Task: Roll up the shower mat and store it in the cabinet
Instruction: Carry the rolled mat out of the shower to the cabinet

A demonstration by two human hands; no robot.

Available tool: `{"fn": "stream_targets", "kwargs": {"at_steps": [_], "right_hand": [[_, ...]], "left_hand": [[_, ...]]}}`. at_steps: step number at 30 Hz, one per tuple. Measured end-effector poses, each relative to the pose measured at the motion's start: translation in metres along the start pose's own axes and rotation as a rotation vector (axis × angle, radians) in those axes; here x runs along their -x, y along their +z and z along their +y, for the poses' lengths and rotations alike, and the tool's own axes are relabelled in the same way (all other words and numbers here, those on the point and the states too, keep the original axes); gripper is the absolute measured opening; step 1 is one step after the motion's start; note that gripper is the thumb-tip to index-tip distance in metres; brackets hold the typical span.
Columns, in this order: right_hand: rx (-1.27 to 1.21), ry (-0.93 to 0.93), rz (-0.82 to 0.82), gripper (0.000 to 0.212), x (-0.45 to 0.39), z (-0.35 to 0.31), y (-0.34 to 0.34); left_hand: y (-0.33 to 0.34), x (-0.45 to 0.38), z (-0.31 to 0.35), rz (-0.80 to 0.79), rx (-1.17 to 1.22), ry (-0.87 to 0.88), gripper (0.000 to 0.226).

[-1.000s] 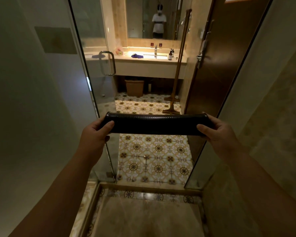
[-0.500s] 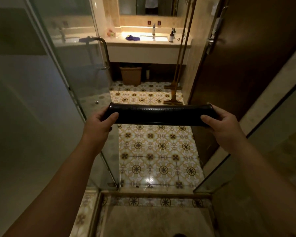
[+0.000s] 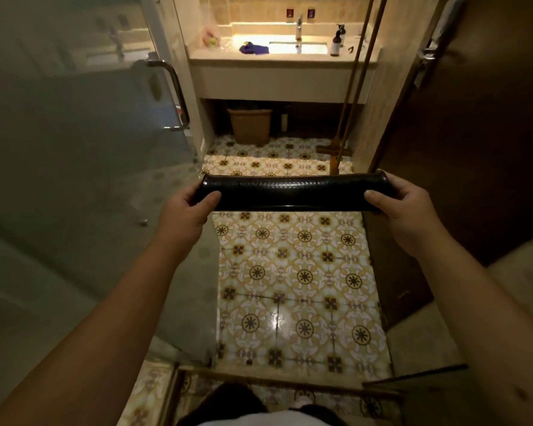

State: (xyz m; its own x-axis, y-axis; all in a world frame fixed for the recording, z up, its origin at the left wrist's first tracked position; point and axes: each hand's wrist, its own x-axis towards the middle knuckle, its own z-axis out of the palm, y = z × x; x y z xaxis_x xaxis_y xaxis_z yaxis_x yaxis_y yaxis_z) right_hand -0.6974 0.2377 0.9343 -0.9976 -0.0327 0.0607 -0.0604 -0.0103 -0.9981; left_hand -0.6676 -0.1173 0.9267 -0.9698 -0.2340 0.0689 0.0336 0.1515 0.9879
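The black shower mat [image 3: 293,193] is rolled into a tight horizontal tube, held level in front of me over the patterned floor. My left hand [image 3: 186,210] grips its left end, thumb on top. My right hand [image 3: 408,207] grips its right end the same way. Ahead stands the vanity [image 3: 277,81] with an open dark space under its counter; no cabinet door shows.
An open glass shower door [image 3: 90,179] with a metal handle [image 3: 176,96] stands at my left. A dark wooden door [image 3: 474,133] is on my right. A brown bin [image 3: 250,126] sits under the counter. Two long-handled floor tools [image 3: 351,96] lean against the right wall. The shower sill [image 3: 274,379] lies at my feet.
The view has moved forward and tipped down: the vanity and bin are nearer, the mirror has left the frame, and my legs now show at the bottom. Both hands keep their hold on the roll.
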Motion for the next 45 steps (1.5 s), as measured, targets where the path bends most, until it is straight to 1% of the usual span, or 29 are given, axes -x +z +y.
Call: {"fn": "stream_targets", "kwargs": {"at_steps": [4,6,8,10,12,14,17,19,24,26,28,30,35,37,40,43,45], "right_hand": [[-0.006,0.037,0.03,0.035,-0.064,0.01,-0.006],[0.025,0.048,0.035,0.043,-0.093,0.018,-0.007],[0.032,0.068,0.034,0.048,-0.121,0.025,-0.006],[0.02,0.093,0.046,0.043,-0.153,0.035,-0.004],[0.014,0.108,0.057,0.034,-0.197,0.05,0.0],[0.009,0.108,0.056,0.03,-0.245,0.067,0.006],[0.033,0.123,0.056,0.029,-0.317,0.09,0.017],[0.033,0.143,0.061,0.031,-0.364,0.102,0.023],[0.045,0.201,0.059,0.028,-0.448,0.109,0.033],[0.043,0.21,0.05,0.028,-0.478,0.109,0.036],[0.04,0.224,0.011,0.029,-0.513,0.11,0.038],[0.053,0.219,-0.038,0.03,-0.547,0.112,0.041],[0.172,0.182,-0.161,0.03,-0.648,0.13,0.048],[0.191,0.179,-0.213,0.033,-0.691,0.136,0.052],[0.207,0.182,-0.291,0.032,-0.745,0.144,0.059],[0.199,0.206,-0.399,0.043,-0.799,0.149,0.079],[0.203,0.213,-0.449,0.044,-0.831,0.149,0.101]], "left_hand": [[0.016,-0.057,-0.008,0.028,-0.007,-0.035,0.029],[0.024,-0.085,-0.013,0.03,0.001,-0.038,0.032],[0.032,-0.112,-0.017,0.036,0.016,-0.04,0.03],[0.04,-0.147,-0.026,0.038,0.021,-0.042,0.027],[0.05,-0.195,-0.04,0.035,0.021,-0.055,0.026],[0.058,-0.246,-0.057,0.04,0.017,-0.061,0.027],[0.066,-0.319,-0.083,0.01,0.03,-0.085,0.022],[0.07,-0.367,-0.094,-0.009,0.041,-0.12,0.023],[0.077,-0.451,-0.103,-0.023,0.062,-0.176,0.02],[0.079,-0.475,-0.105,-0.02,0.046,-0.165,0.024],[0.08,-0.499,-0.11,-0.015,0.036,-0.18,0.025],[0.083,-0.518,-0.118,0.01,0.063,-0.219,0.021],[0.101,-0.577,-0.14,0.104,0.108,-0.34,0.022],[0.11,-0.602,-0.146,0.171,0.148,-0.378,0.021],[0.112,-0.63,-0.148,0.266,0.194,-0.405,0.02],[0.105,-0.651,-0.151,0.385,0.221,-0.412,0.02],[0.099,-0.662,-0.153,0.441,0.241,-0.395,0.021]]}}
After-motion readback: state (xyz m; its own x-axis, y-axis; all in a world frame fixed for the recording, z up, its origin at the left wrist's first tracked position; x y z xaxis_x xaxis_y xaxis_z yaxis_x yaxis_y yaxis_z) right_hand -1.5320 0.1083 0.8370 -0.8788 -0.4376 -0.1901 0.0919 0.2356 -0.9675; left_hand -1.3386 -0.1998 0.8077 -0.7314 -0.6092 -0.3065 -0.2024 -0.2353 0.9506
